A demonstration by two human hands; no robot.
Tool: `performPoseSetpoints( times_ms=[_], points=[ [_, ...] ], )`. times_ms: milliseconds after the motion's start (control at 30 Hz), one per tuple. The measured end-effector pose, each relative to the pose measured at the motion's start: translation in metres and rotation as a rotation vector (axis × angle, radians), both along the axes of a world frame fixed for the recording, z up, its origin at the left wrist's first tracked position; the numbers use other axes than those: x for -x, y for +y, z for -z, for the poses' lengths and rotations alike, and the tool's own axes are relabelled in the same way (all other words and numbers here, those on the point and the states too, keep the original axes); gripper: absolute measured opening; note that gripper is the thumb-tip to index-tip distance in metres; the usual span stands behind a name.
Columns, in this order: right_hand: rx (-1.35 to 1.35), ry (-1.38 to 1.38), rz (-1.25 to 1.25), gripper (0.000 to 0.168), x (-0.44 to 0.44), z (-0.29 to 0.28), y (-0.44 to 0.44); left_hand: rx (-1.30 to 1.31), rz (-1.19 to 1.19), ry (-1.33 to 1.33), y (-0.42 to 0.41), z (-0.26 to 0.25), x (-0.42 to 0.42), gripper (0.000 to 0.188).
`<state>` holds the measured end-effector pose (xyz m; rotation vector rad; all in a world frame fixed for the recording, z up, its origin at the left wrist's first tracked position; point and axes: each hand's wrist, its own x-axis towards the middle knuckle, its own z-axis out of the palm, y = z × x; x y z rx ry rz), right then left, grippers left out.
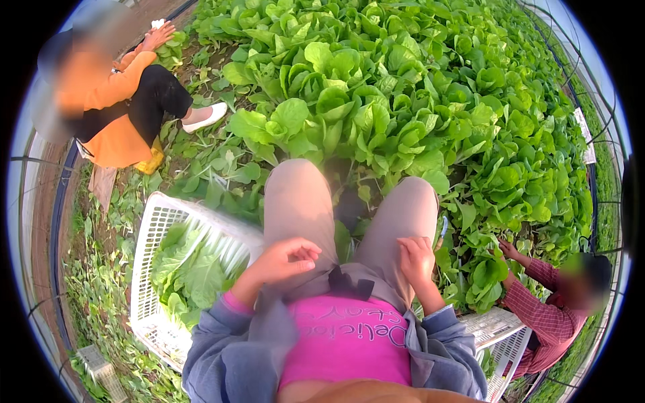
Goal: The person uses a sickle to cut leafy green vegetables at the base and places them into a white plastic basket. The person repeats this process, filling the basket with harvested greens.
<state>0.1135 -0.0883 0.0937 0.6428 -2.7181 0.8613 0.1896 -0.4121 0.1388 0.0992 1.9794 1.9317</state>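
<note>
My left hand [287, 259] is over my left thigh, its thumb and fingers apart and nothing between them. Against my right thigh rests my right hand [417, 259], its fingers curled; I see nothing in it, but the palm is hidden. A narrow blue object [444, 226], too small to identify, shows beyond my right thigh. Beside my left arm stands a white plastic crate [142, 282], partly filled with cut leafy greens [194, 269], their pale stems towards my knees. Rows of leafy green plants [352, 101] grow directly before my knees.
At upper left, a person in orange [121, 90] sits with hands at the plants. A person in a checked red shirt [539, 307] works at right, beside a white crate [509, 360]. Another crate [103, 373] stands at lower left. Loose leaves [113, 272] litter the soil.
</note>
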Motion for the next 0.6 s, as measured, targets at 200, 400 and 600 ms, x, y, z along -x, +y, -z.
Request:
performPoseSetpoints(
  times_ms=[200,400,600],
  points=[
    [-0.034,0.177,0.027,0.018,0.010,0.033,-0.005,-0.435,-0.277,-0.111,0.002,0.021,0.012,0.021],
    [-0.090,0.175,0.022,0.018,0.012,0.028,-0.010,-0.336,-0.260,-0.030,0.017,0.035,0.009,0.020],
    [0.103,0.126,0.049,0.017,0.004,0.023,0.002,-0.267,-0.269,-0.133,0.021,0.018,0.016,0.019]
  ],
)
